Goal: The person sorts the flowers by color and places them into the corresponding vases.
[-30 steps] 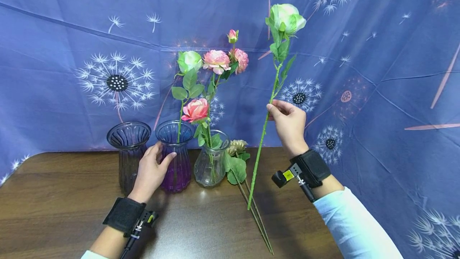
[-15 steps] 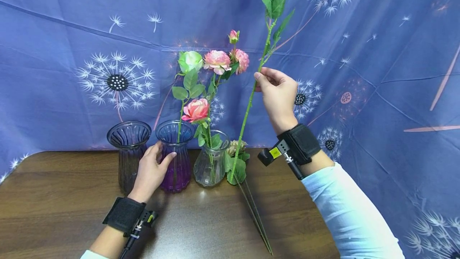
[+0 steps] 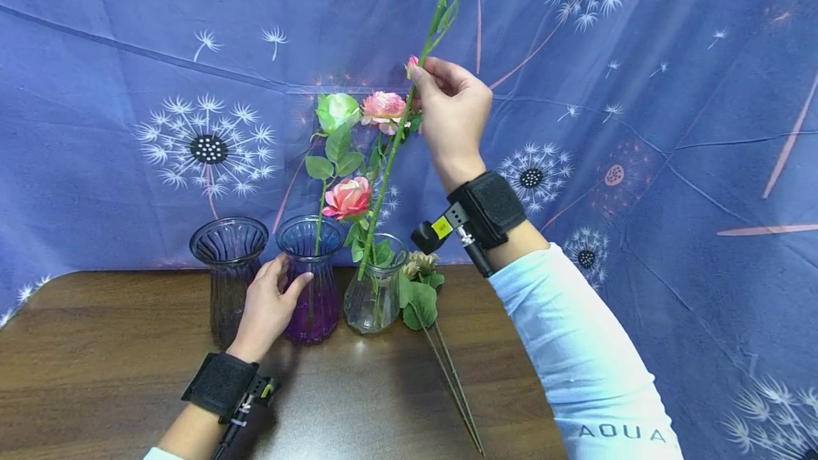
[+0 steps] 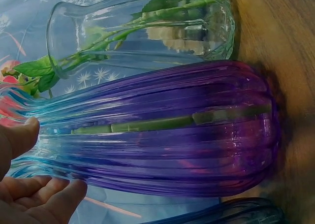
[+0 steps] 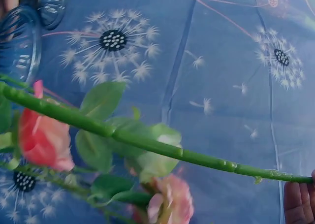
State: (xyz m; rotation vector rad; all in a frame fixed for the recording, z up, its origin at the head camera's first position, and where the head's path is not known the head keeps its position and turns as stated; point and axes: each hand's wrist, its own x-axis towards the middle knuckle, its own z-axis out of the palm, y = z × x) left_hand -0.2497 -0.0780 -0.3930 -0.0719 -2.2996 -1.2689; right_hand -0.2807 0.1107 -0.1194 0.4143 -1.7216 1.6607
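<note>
My left hand (image 3: pixel 263 311) holds the neck of a blue-to-purple glass vase (image 3: pixel 314 314), thumb on one side and fingers on the other. A white-green flower (image 3: pixel 337 109) stands in that vase. High up, my right hand (image 3: pixel 452 108) pinches the long green stem (image 3: pixel 391 172) of an artificial flower, whose bloom is beyond the top of the head view. The stem slants down to the mouth of a clear glass vase (image 3: pixel 366 307); whether its tip is inside or in front, I cannot tell. Pink flowers (image 3: pixel 348 197) stand in the clear vase.
A dark grey glass vase (image 3: pixel 231 297) stands left of the purple one. Right of the clear vase, a beige flower (image 3: pixel 422 261) with thin stems lies on the wooden table (image 3: pixel 339 410). A blue dandelion-print cloth (image 3: pixel 128 183) hangs behind.
My right hand has risen and moved left with the flower, bringing the stem's lower end from above the table to the clear vase's mouth. The left hand has stayed at the purple vase.
</note>
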